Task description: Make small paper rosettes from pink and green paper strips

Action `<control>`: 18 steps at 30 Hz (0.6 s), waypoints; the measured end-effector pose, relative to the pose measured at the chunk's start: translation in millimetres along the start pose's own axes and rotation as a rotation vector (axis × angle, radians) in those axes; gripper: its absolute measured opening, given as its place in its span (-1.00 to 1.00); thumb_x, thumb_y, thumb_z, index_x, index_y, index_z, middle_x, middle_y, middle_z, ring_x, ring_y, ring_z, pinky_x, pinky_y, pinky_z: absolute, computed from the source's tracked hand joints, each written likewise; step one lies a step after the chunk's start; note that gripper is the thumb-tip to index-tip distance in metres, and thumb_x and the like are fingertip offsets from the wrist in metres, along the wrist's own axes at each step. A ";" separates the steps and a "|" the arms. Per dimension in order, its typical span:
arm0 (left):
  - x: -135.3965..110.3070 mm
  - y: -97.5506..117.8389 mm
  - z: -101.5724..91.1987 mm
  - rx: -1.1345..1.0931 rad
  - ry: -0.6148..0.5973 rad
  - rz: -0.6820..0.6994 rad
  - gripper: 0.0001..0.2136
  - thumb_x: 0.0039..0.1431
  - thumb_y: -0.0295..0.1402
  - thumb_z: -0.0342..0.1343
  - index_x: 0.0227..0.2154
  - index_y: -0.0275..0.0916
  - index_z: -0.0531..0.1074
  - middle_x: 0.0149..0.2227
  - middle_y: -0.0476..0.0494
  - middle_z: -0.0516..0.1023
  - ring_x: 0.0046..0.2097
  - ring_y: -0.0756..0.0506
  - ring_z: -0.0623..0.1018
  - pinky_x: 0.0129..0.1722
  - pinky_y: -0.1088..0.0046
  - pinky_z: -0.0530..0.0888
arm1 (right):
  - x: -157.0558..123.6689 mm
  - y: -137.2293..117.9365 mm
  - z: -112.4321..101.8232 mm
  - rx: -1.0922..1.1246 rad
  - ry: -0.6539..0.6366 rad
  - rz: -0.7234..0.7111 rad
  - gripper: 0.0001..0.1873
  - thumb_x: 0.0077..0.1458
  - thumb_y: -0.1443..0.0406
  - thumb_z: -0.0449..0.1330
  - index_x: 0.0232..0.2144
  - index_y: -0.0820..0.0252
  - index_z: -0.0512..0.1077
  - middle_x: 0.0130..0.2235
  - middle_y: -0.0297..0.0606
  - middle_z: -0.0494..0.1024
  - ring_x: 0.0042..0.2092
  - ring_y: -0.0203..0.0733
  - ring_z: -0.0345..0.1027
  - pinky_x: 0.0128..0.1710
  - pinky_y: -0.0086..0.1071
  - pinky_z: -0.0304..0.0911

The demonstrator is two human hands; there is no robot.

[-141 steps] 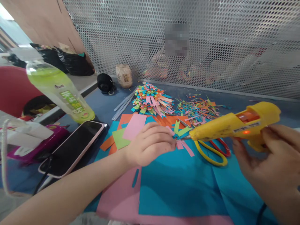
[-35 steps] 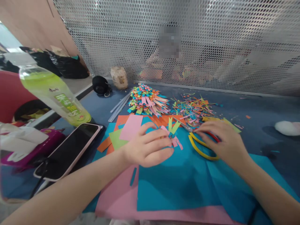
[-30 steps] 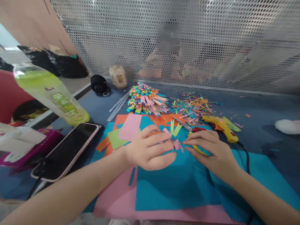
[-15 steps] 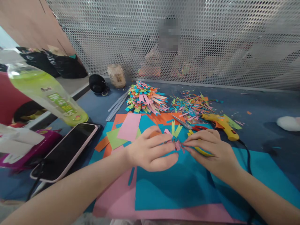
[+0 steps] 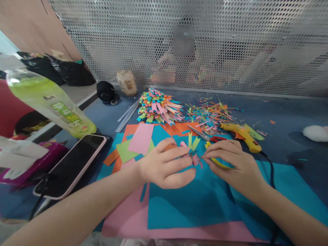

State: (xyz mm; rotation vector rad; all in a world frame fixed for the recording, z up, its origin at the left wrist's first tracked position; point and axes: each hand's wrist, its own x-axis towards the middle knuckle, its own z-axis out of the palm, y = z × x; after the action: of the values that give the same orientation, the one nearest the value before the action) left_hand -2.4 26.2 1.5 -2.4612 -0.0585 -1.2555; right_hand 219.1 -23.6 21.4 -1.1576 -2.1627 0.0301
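Observation:
Over a blue paper sheet (image 5: pixel 192 208), my left hand (image 5: pixel 167 165) is closed on a small piece of cut pink paper strips (image 5: pixel 196 160). Its far side is hidden by my fingers. My right hand (image 5: pixel 230 157) is pinched just right of the strips, its fingertips beside their ends; what lies between them is too small to make out. Beneath the right hand shows a yellow handle (image 5: pixel 221 164), its tool mostly hidden. Two light green notched strips (image 5: pixel 193 141) lie just beyond the fingers. Red-handled scissors (image 5: pixel 200 134) rest behind my right hand.
A layered cone of colourful paper strips (image 5: pixel 159 106) stands at the back, beside a heap of paper scraps (image 5: pixel 210 114). To the right lies a yellow glue gun (image 5: pixel 242 135) with a black cord. A phone (image 5: pixel 73 165) and a leaning drink bottle (image 5: pixel 51 99) are at left.
My right fingertips have shifted slightly right, away from the pink strips. My left hand keeps its hold almost unmoved.

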 end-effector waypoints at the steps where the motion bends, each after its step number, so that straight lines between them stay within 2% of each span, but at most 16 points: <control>1: 0.1 -0.2 -0.3 -0.002 -0.002 0.002 -0.88 0.00 -0.46 0.14 -0.37 -0.17 0.38 -0.36 0.03 0.60 -0.20 -0.12 0.56 -0.13 0.19 0.38 | 0.2 -0.1 -0.3 -0.005 0.005 0.007 -0.93 0.04 0.35 0.19 -0.44 0.07 0.43 -0.35 -0.38 0.52 -0.31 -0.24 0.36 -0.21 -0.23 0.11; 11: 4.8 -1.4 -2.0 -0.003 0.013 0.001 -0.91 -0.01 -0.49 0.12 -0.41 -0.20 0.36 -0.40 0.01 0.61 -0.27 -0.13 0.58 -0.23 0.22 0.42 | 3.4 9.8 -1.8 -0.050 0.043 0.015 -0.96 0.03 0.34 0.19 -0.45 0.12 0.44 -0.36 -0.31 0.53 -0.30 -0.20 0.40 -0.23 -0.24 0.16; 18: 1.3 -0.7 -2.0 -0.003 -0.004 -0.007 -0.88 -0.02 -0.48 0.12 -0.38 -0.18 0.36 -0.36 0.02 0.60 -0.23 -0.12 0.56 -0.17 0.20 0.39 | 2.6 4.2 -0.8 0.033 -0.080 0.009 -0.89 0.08 0.29 0.12 -0.35 0.07 0.47 -0.28 -0.29 0.55 -0.22 -0.18 0.42 -0.19 -0.23 0.20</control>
State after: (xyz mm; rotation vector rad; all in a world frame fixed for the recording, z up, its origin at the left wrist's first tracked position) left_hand -3.3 26.0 3.8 -2.4682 -0.0660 -1.2550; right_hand 221.6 -19.4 22.1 -1.1651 -2.2189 0.1172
